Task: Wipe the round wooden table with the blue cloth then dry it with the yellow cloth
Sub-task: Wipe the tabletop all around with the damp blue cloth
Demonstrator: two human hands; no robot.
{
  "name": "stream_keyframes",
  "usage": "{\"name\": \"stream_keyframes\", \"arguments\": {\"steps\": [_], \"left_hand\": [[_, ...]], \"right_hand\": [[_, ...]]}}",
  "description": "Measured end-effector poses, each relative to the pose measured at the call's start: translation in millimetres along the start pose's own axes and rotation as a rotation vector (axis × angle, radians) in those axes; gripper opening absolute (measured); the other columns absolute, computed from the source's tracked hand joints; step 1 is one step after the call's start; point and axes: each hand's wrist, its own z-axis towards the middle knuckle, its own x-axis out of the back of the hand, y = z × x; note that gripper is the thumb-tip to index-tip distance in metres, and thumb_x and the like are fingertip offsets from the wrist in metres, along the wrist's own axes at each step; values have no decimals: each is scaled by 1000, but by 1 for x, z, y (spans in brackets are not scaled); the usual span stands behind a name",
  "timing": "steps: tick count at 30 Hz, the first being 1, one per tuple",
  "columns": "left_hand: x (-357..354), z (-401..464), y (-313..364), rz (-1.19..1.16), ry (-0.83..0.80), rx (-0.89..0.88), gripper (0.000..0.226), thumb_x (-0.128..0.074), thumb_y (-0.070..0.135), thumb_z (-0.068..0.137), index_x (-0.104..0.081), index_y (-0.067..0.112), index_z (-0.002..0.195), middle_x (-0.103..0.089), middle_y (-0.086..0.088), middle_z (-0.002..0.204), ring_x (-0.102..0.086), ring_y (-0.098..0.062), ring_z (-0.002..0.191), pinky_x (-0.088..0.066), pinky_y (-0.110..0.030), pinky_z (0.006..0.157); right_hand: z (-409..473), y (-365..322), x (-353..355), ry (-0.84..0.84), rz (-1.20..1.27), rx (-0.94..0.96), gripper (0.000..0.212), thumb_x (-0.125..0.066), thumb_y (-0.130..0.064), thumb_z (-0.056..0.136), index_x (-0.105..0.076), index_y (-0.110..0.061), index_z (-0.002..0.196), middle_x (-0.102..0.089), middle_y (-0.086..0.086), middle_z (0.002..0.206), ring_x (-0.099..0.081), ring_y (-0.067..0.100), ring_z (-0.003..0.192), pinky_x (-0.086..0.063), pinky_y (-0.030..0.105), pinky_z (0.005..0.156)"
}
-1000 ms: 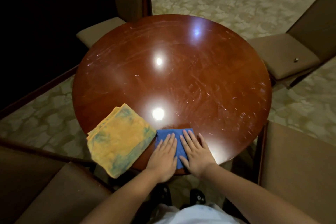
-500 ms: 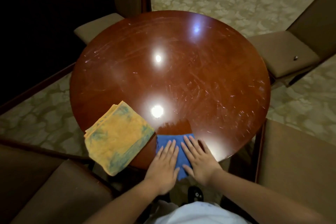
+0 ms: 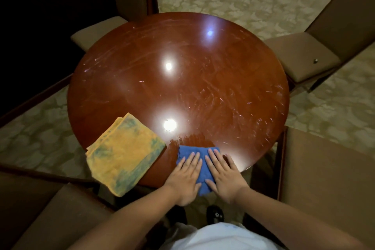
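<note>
Both hands lie flat, side by side, on the blue cloth (image 3: 194,153) at the near edge of the round wooden table (image 3: 178,79). The left hand (image 3: 185,178) presses down with straight fingers held close together, pointing away from the person and a little to the right. The right hand (image 3: 224,174) presses the same way, fingers straight and slightly spread, pointing away and a little to the left, so the fingertips of the two hands nearly meet.

The blue cloth shows beyond the fingertips and in the gap between the hands; its near end hangs past the table edge between the two wrists. Its long axis runs from the person toward the table's centre.

The yellow cloth (image 3: 123,154), folded and stained blue-green, lies just left of the left hand, apart from it. Its long axis runs diagonally, its near corner overhanging the table edge, its far corner pointing away and left.
</note>
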Motion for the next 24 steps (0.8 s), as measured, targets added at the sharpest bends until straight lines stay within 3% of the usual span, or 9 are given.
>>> {"name": "stream_keyframes", "arguments": {"steps": [2, 6, 9, 11, 13, 16, 20, 21, 24], "left_hand": [[-1, 1, 4, 15, -7, -40, 75, 7, 49, 88, 17, 5, 148, 24, -11, 156, 33, -22, 136, 27, -35, 105], [16, 23, 0, -23, -56, -15, 68, -14, 44, 102, 17, 8, 149, 25, -9, 156, 27, -21, 142, 20, -35, 112], [33, 47, -6, -36, -69, 2, 68, -16, 45, 102, 16, 8, 150, 24, -8, 156, 24, -21, 143, 14, -36, 115], [37, 54, -6, -6, -78, -1, 69, -16, 45, 102, 16, 7, 150, 24, -8, 156, 24, -22, 143, 13, -36, 116], [33, 48, -2, 1, -73, -27, 69, -17, 44, 101, 14, 6, 150, 23, -10, 156, 22, -23, 144, 13, -37, 116], [14, 35, 10, 10, 67, -77, 69, -16, 43, 98, -2, 3, 152, 8, -14, 158, 13, -26, 145, 10, -41, 118], [8, 34, 12, 33, -5, -134, 78, 6, 49, 85, 14, 7, 149, 23, -11, 156, 30, -22, 137, 25, -39, 108], [15, 39, 9, 33, -27, -134, 73, 2, 48, 91, 16, 7, 149, 25, -10, 156, 30, -22, 139, 24, -38, 109], [40, 65, -1, 18, -33, -89, 67, -16, 42, 102, 16, 8, 150, 24, -8, 156, 23, -22, 143, 16, -36, 114]], "right_hand": [[-10, 4, -12, 86, 27, -13, 69, -7, -50, 101, -6, -3, 152, -36, 14, 147, -6, 25, 147, -6, 45, 114], [5, 16, -1, 41, 10, -95, 74, 5, -53, 99, -25, -3, 145, -34, 16, 150, -8, 22, 147, -3, 42, 112], [22, 29, 16, -11, -129, -109, 93, 43, -62, 66, 20, -14, 142, 27, 6, 150, 27, 19, 138, 24, 39, 111], [25, 28, 25, -58, -106, -127, 87, 37, -64, 64, 29, -16, 137, 36, 3, 143, 32, 16, 133, 21, 40, 111], [16, 23, 20, -30, -54, -147, 84, 28, -57, 71, 18, -11, 141, 26, 7, 148, 21, 19, 139, 8, 40, 116], [-4, 14, -2, 77, 41, -155, 73, 4, -51, 98, -35, -4, 138, -39, 19, 146, -37, 31, 137, -22, 43, 114], [-13, 17, -6, 24, 78, -195, 70, -3, -51, 100, -40, -4, 137, -46, 18, 142, -30, 30, 137, -9, 40, 111], [-9, 19, 0, 27, 58, -206, 72, 3, -53, 99, -32, -5, 141, -37, 19, 148, -23, 31, 142, -5, 40, 113], [10, 39, 17, -6, -32, -192, 80, 28, -62, 76, 22, -16, 141, 24, 8, 154, 25, 23, 140, 17, 38, 113]]}}
